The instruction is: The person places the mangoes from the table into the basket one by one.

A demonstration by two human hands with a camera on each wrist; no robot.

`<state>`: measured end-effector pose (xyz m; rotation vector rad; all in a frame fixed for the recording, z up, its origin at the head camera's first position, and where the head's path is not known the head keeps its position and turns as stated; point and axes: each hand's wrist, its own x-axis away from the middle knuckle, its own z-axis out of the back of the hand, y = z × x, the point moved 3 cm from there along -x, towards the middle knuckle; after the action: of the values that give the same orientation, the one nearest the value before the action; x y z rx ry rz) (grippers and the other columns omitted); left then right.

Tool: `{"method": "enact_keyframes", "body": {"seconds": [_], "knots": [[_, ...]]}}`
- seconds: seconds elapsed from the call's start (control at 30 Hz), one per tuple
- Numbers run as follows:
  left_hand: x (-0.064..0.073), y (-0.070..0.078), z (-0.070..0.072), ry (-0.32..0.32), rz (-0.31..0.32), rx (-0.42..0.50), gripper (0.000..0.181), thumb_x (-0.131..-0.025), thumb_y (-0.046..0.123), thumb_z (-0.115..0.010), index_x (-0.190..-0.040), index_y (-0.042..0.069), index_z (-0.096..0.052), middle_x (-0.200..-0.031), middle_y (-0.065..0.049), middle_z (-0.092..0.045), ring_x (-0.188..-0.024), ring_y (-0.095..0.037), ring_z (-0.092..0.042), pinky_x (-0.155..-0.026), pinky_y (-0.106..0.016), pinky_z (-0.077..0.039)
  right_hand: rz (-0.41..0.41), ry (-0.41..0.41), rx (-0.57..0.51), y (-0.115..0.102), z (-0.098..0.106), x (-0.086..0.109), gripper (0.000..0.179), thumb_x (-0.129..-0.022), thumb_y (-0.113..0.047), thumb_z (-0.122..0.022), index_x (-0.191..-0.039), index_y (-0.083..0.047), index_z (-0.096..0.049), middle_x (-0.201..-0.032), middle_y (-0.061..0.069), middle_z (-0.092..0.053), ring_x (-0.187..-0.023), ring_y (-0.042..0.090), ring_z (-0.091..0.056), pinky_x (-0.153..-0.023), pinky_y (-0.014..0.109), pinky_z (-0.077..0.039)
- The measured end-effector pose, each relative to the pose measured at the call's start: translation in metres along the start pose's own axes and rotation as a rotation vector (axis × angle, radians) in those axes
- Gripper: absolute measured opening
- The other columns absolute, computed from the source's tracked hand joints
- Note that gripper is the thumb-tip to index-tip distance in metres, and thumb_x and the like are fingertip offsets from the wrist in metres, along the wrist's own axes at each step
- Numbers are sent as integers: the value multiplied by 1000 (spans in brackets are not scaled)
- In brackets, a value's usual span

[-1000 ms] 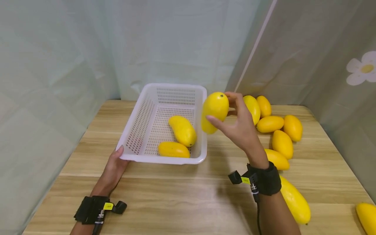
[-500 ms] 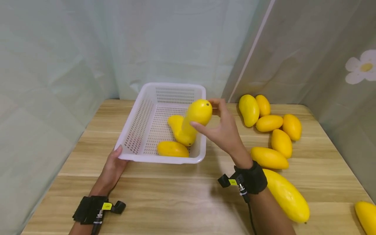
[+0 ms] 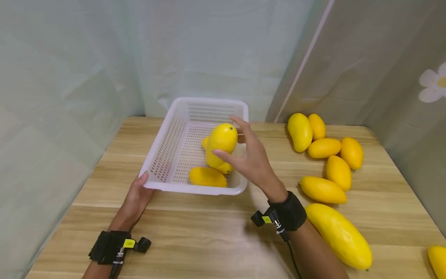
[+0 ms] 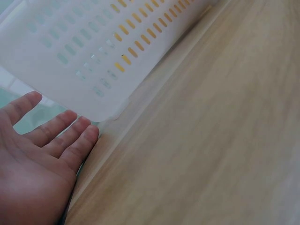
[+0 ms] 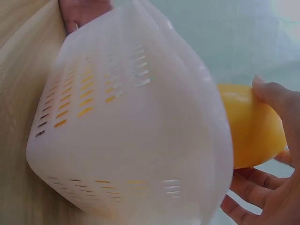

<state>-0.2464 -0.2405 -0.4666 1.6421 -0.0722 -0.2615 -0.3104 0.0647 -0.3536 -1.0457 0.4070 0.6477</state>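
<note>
My right hand (image 3: 251,157) holds a yellow mango (image 3: 223,139) over the right half of a white plastic basket (image 3: 155,155). The right wrist view shows the thumb on one side of the mango (image 5: 253,126) and fingers round the other, beyond the basket's rim. Inside the basket, one mango (image 3: 208,177) lies by the near wall and another is mostly hidden under the held one. At the basket's near left corner is my left hand (image 3: 136,197), thumb at the rim. In the left wrist view, straight fingers (image 4: 84,145) touch or nearly touch the basket's corner.
Several mangoes lie on the right of the wooden table (image 3: 195,232), among them a large long one (image 3: 339,234) near my right forearm and one (image 3: 299,131) at the back. Another mango (image 3: 438,259) sits by the right edge. Curtains (image 3: 209,50) hang behind the table.
My right hand has carried the mango leftward from outside the basket's right rim to above the mangoes inside, slightly lower. The left hand and basket stay in place.
</note>
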Motion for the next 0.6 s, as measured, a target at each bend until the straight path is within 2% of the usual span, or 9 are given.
{"method": "enact_keyframes", "body": {"seconds": [0.13, 0.23, 0.37, 0.6], "knots": [[2, -2, 0, 0, -6, -1, 49, -97, 34, -19, -145, 27, -15, -144, -9, -17, -125, -30, -20, -99, -34, -16, 57, -20, 6, -5, -5, -2, 74, -74, -40, -72, -136, -28, -35, -125, -12, -45, -101, 8, -45, -80, 34, -41], [4, -3, -1, -1, -7, 11, 49, -97, 34, -19, -145, 26, -15, -144, -10, -17, -126, -30, -20, -99, -33, -16, 64, -30, 2, -8, -10, -3, 71, -74, -40, -72, -134, -27, -37, -122, -13, -46, -100, 7, -45, -78, 32, -41], [3, -4, -3, 8, 1, 25, 49, -97, 37, -19, -145, 28, -16, -144, -8, -17, -126, -29, -20, -100, -36, -15, 26, -51, 18, -10, -14, -7, 72, -73, -43, -72, -133, -24, -38, -118, -13, -47, -96, 7, -46, -74, 29, -43], [-6, -2, -12, 0, 7, 28, 49, -97, 37, -22, -145, 29, -16, -144, -6, -17, -127, -27, -19, -100, -39, -12, -72, -98, 65, -7, -17, -13, 76, -72, -49, -70, -135, -19, -40, -118, -9, -47, -93, 8, -46, -72, 27, -44]]}}
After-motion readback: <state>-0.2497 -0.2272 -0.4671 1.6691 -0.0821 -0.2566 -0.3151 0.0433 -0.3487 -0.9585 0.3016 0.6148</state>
